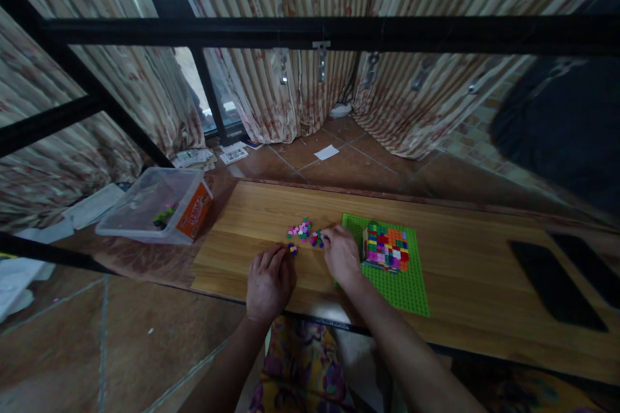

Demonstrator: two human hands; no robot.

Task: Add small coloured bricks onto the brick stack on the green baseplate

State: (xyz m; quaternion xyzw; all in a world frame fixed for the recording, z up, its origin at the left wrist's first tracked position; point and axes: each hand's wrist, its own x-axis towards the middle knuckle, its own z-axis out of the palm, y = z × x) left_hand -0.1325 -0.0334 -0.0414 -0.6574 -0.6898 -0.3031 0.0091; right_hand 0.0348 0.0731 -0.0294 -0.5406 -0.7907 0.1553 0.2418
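A small pile of loose bricks point(304, 231), mostly pink and purple, lies on the wooden table point(465, 251). My left hand point(269, 282) rests knuckles-up on the table, fingers curled, its fingertips touching a tiny purple brick point(292, 249). My right hand point(341, 255) reaches into the pile's right side, fingers bent down over the bricks; what they grip is hidden. Just right of it, a many-coloured brick block point(386, 248) stands on a green baseplate point(407, 284).
A clear plastic box point(155, 206) with an orange label sits on the floor at left. Two dark flat rectangles point(552, 284) lie on the table's right part. A black frame bar point(320, 33) crosses above. Curtains hang behind, and papers lie on the floor.
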